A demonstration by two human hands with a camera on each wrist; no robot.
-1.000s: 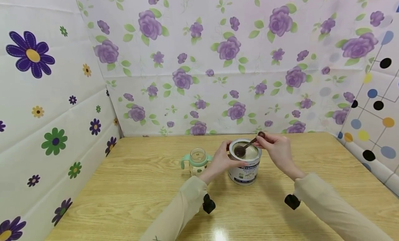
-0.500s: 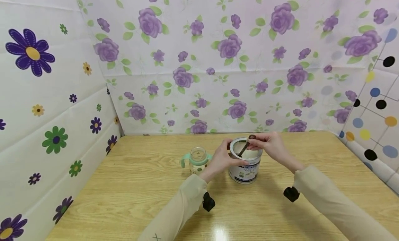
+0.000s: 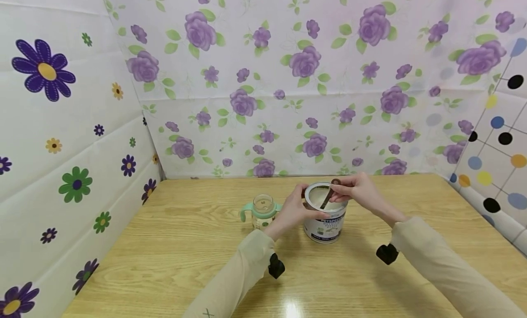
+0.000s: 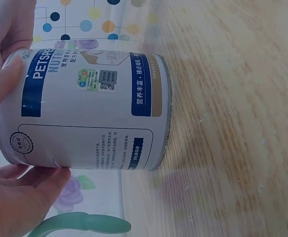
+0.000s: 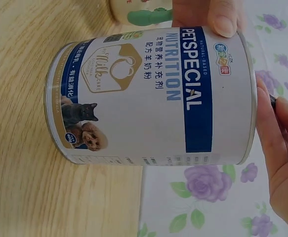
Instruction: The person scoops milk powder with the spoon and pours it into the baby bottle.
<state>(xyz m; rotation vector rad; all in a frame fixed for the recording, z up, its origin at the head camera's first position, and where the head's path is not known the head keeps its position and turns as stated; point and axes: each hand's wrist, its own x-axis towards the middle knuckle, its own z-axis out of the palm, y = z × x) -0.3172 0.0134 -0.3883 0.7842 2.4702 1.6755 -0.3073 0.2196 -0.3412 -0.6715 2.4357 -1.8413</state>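
A white and blue milk powder can (image 3: 325,229) stands upright on the table, its top open and pale powder inside. My left hand (image 3: 291,212) grips the can's left side near the rim, thumb across the front. In the left wrist view the fingers (image 4: 50,185) bend around its far side. My right hand (image 3: 361,193) pinches the handle of a brown scoop (image 3: 328,197) at the can's mouth. The scoop slants down into the can, and its bowl is hidden. A baby bottle (image 3: 263,212) with green handles stands just left of the can, partly behind my left wrist.
The wood-grain table (image 3: 185,245) runs up to a flowered cloth wall (image 3: 247,126) at the back. Patterned cloths also close off the left and right sides. A black wrist camera (image 3: 387,254) hangs under my right cuff.
The scoop's bowl, visible over the powder a second ago, has gone down into the can. Its handle has tipped steeper as my right hand shifted left. My left hand keeps its hold.
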